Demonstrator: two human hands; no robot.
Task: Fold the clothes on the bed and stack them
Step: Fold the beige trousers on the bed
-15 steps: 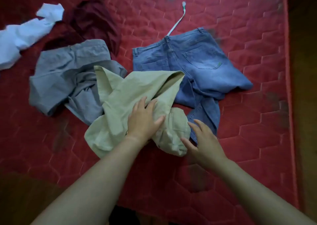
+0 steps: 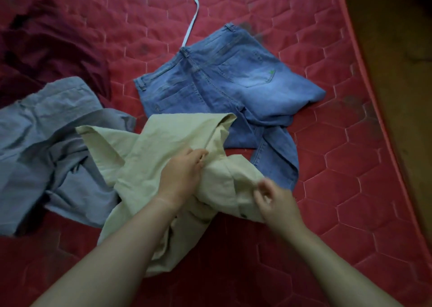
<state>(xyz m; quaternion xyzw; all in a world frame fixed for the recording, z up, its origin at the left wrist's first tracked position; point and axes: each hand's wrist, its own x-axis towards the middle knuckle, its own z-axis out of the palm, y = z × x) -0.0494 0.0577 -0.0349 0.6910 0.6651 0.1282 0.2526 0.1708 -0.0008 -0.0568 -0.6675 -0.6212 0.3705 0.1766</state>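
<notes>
both hands have closed from flat onto the beige trousers (image 2: 145, 157), near-centre on the bed (image 2: 350, 189): left hand (image 2: 182, 173) bunches a middle fold, right hand (image 2: 275, 201) pinches the buttoned edge; folding judged barely begun.

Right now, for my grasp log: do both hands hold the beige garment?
Yes: left hand and right hand each grip the beige garment.

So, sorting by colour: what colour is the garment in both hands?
Pale khaki; the garment shows best in the head view.
</notes>
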